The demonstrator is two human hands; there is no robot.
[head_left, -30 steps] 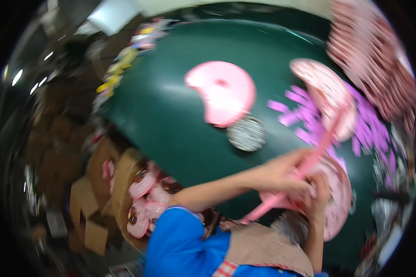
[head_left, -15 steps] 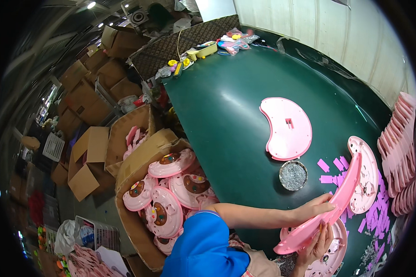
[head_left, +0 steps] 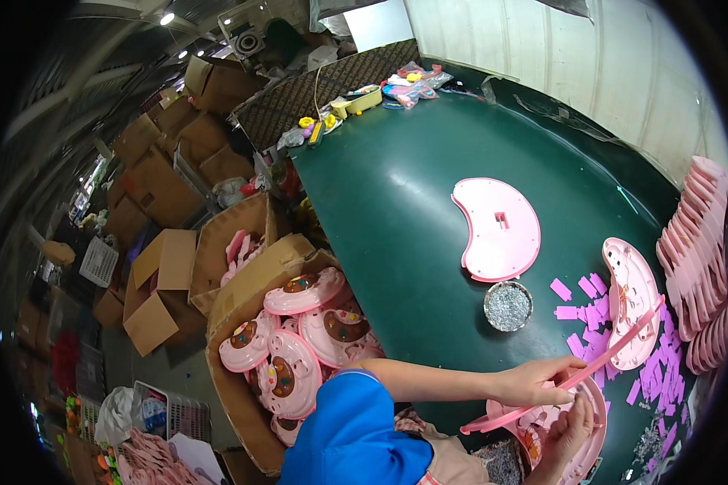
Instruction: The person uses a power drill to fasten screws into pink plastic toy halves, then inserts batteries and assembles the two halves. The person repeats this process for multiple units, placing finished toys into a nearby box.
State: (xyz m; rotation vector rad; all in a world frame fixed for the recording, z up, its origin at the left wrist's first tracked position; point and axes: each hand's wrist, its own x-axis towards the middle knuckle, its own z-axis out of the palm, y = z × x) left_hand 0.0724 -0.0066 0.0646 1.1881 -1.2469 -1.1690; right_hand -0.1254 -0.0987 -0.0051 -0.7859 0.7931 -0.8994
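My left hand (head_left: 534, 383) grips a curved pink plastic panel (head_left: 623, 343), which is tilted nearly edge-on. Below that panel lies a pink crescent-shaped shell (head_left: 594, 444), its inner side up with small parts inside. Over this shell my right hand (head_left: 568, 432) has its fingers curled close together beside the panel; whatever they may hold is too small to make out. A second open pink shell (head_left: 632, 303) rests farther right, partly behind the panel. Farther away on the table, a pink crescent-shaped cover (head_left: 501, 230) lies flat beside a round bowl of small metal screws (head_left: 508, 306).
Small purple plastic strips (head_left: 659, 368) are scattered over the green table (head_left: 380, 218) at the right. Stacked pink panels (head_left: 692, 250) stand along the right edge. To my left, a cardboard box (head_left: 226, 396) holds finished-looking pink shells. Toys and bags (head_left: 412, 85) line the far edge.
The pink panel has turned from showing its broad face to nearly edge-on and dropped lower, uncovering more of the shell beneath. My right hand has come away from its underside.
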